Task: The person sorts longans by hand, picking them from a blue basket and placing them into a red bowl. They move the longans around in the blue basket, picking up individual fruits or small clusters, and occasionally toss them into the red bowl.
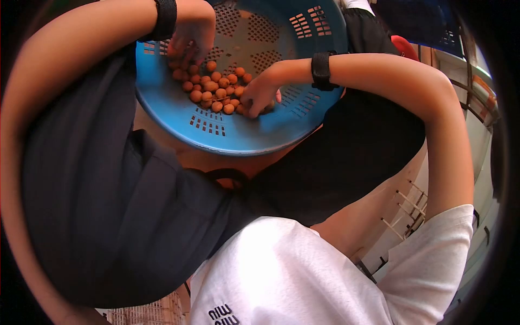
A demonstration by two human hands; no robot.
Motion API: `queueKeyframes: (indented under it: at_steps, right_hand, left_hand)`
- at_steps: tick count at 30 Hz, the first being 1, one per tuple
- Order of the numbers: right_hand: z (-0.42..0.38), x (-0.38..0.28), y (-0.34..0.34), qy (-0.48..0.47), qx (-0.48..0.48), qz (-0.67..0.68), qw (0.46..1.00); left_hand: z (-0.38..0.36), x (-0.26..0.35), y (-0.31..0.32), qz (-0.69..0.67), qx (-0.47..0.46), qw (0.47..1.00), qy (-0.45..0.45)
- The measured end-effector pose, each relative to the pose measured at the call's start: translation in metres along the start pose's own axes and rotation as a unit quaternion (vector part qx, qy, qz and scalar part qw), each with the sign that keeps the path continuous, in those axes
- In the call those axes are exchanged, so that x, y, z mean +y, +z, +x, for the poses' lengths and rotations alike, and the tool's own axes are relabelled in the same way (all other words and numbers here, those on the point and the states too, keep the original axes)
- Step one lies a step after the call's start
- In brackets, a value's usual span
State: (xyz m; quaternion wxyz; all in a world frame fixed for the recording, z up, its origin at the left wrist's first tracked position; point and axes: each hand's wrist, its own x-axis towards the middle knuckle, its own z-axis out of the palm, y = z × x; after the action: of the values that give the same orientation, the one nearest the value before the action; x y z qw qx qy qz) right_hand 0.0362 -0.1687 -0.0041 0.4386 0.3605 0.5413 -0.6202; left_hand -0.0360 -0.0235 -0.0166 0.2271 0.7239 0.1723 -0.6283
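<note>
A pile of round brown longans, a thin twig among them, lies in a blue plastic basket with slotted sides. At the pile's upper left, my left hand reaches down with fingers curled in among the longans; what they hold is partly hidden. My right hand is at the pile's right edge, thumb and fingers bent together around a longan at the fingertips. The fingers cover part of that fruit. Both wrists wear black bands.
My legs in dark trousers flank the basket on both sides. A white metal rack stands on the floor at the right. Something red shows beyond my right forearm. A dark round loop lies below the basket.
</note>
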Motion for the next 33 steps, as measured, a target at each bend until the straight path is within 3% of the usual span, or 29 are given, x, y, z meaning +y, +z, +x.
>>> queueKeyframes:
  at_steps: [2,3,5,7,9,11,15,18,21,24,27,28,31,33]
  right_hand:
    - [-0.002,-0.007,-0.001,-0.009,-0.004,0.036,0.999]
    - [-0.002,-0.011,0.0,-0.006,0.013,0.039,0.999]
    - [0.003,-0.013,0.003,0.005,0.048,0.045,0.998]
    - [0.003,-0.022,0.007,0.027,0.096,-0.02,0.995]
    - [0.007,-0.026,0.006,0.038,0.105,-0.073,0.991]
    - [0.011,-0.025,0.001,0.04,0.075,-0.113,0.99]
    - [0.011,-0.016,-0.013,0.014,0.04,-0.049,0.998]
    - [0.003,-0.009,-0.04,0.028,0.01,-0.065,0.997]
    - [-0.005,0.009,-0.062,0.065,0.07,-0.075,0.993]
    - [-0.009,0.025,-0.066,0.067,0.169,-0.04,0.983]
    - [-0.006,0.034,-0.061,-0.005,0.248,0.044,0.968]
    - [-0.005,0.034,-0.061,0.01,0.25,0.063,0.966]
    - [-0.006,0.028,-0.06,0.024,0.265,0.127,0.955]
    - [0.002,0.032,-0.056,-0.009,0.286,0.181,0.941]
  left_hand:
    - [-0.004,0.0,0.001,-0.002,-0.009,1.0,0.005]
    - [-0.003,0.0,0.001,0.003,-0.035,0.999,0.015]
    - [0.023,-0.006,-0.002,0.083,-0.145,0.979,0.12]
    - [0.025,-0.003,-0.001,0.075,-0.178,0.973,0.129]
    - [0.006,0.01,0.014,-0.021,-0.135,0.99,0.042]
    - [0.014,0.009,0.018,-0.072,-0.164,0.983,0.049]
    - [0.009,0.008,0.023,-0.148,-0.179,0.967,0.108]
    - [0.025,0.012,0.024,-0.091,-0.168,0.971,0.14]
    - [0.025,0.018,0.026,-0.167,-0.041,0.941,0.292]
    - [0.027,0.014,0.017,-0.237,0.066,0.942,0.229]
    - [0.027,0.01,0.006,-0.198,0.184,0.948,0.166]
    - [0.032,0.009,0.003,-0.177,0.234,0.94,0.176]
    - [0.023,0.008,0.007,-0.24,0.228,0.919,0.213]
    - [0.023,0.007,0.009,-0.248,0.151,0.929,0.227]
